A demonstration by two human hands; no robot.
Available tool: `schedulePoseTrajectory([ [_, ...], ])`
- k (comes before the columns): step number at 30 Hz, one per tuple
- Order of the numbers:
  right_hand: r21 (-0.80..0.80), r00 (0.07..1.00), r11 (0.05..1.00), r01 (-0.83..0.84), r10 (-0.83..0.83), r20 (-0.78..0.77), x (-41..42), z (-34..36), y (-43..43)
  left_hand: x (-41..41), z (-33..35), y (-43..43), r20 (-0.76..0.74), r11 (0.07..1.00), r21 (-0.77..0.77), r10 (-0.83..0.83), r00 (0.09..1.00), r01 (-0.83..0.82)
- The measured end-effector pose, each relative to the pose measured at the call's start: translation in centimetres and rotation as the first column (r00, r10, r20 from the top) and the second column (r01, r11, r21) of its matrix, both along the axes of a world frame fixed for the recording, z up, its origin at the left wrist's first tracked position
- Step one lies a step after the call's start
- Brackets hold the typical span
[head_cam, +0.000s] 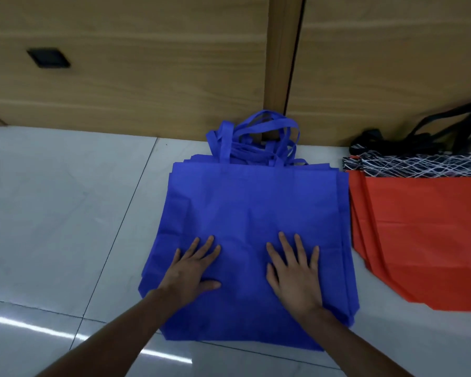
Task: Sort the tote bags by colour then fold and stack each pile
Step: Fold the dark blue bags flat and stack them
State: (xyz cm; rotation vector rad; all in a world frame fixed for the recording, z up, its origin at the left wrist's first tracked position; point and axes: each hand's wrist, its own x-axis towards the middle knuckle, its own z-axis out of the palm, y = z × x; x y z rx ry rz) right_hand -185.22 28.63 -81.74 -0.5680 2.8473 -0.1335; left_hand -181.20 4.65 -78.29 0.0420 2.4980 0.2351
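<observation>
A pile of blue tote bags (250, 202) lies flat on the pale tiled floor, its handles (256, 140) bunched at the far end against the wooden wall. My left hand (193, 270) rests flat on the top bag's lower left part, fingers spread and straight. My right hand (294, 276) presses flat on the lower right part, fingers straight too. To the right lies a pile of red-orange tote bags (424, 240) with a black-and-white patterned top band (419, 165) and black handles (446, 131). The two piles lie side by side and almost touch.
A wooden panelled wall (147, 77) runs along the far edge, with a dark vertical gap (294, 55) and a black square fitting (48, 57) at left. Grey floor tiles (65, 213) spread to the left and in front.
</observation>
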Motion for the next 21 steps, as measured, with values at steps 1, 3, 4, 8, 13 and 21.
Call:
schedulePoseTrajectory([
  [1,-0.006,1.000,1.000,0.010,-0.010,0.013,0.0,0.3,0.2,-0.1,0.6,0.2,0.015,1.000,-0.008,-0.001,1.000,0.001],
  [3,-0.023,1.000,0.999,-0.024,0.024,0.007,0.2,0.9,0.9,-0.1,1.2,0.5,0.034,0.999,-0.035,-0.031,0.999,0.032],
  [4,-0.020,0.996,0.996,-0.092,0.092,0.007,0.6,1.2,1.5,0.0,1.3,0.6,0.042,0.998,-0.044,-0.051,0.998,0.053],
  [8,0.042,0.900,0.901,-0.431,0.427,0.086,4.6,1.1,4.2,1.8,0.8,1.6,-0.140,0.991,-0.020,-0.132,0.981,0.131],
  [13,0.049,0.908,0.923,-0.382,0.365,0.205,6.5,3.2,3.6,6.1,0.5,2.6,-0.061,0.920,-0.014,-0.391,0.918,0.391],
  [21,0.130,0.951,0.954,-0.270,0.243,0.193,8.8,6.8,1.8,7.3,3.3,0.7,-0.162,0.944,-0.046,-0.331,0.930,0.328],
])
